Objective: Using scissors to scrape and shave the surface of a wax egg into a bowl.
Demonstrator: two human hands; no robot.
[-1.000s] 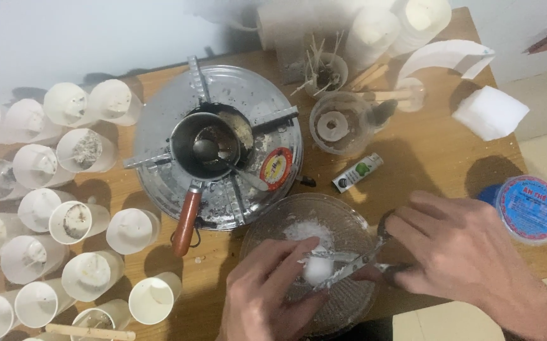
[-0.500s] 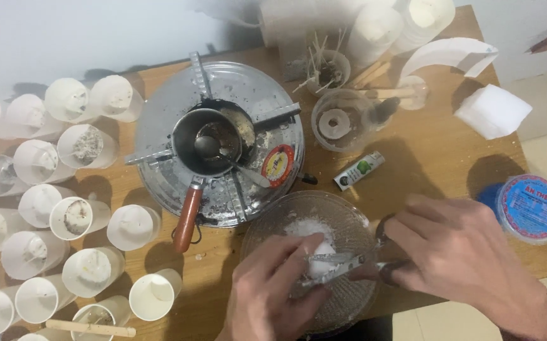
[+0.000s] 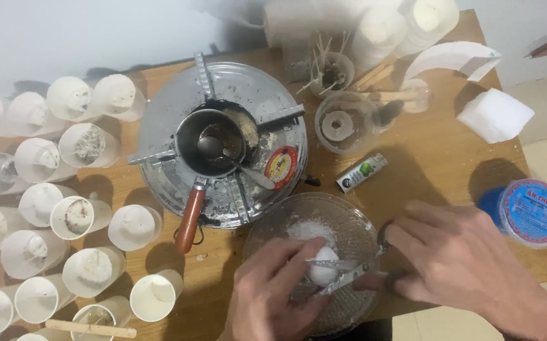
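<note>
A clear glass bowl point(image 3: 349, 224) with white flakes stands at the near edge of a wooden table point(image 3: 431, 158). Over it my left hand point(image 3: 273, 293) pinches a white lump point(image 3: 322, 273). My right hand point(image 3: 459, 262) grips the handles of metal scissors point(image 3: 349, 276), whose open blades bracket the lump. White shavings point(image 3: 308, 230) lie in the bowl behind the lump.
A round metal stove point(image 3: 223, 142) carries a small pot with a spoon and a wooden handle point(image 3: 189, 218). Several white paper cups point(image 3: 65, 208) crowd the left. A blue-lidded tub point(image 3: 529, 211), a white block point(image 3: 494, 115), a small tube point(image 3: 362, 172) and a clear cup point(image 3: 343, 123) sit to the right.
My left hand has shifted a little on the white lump and the scissor blades have moved against it. More white shavings show in the bowl.
</note>
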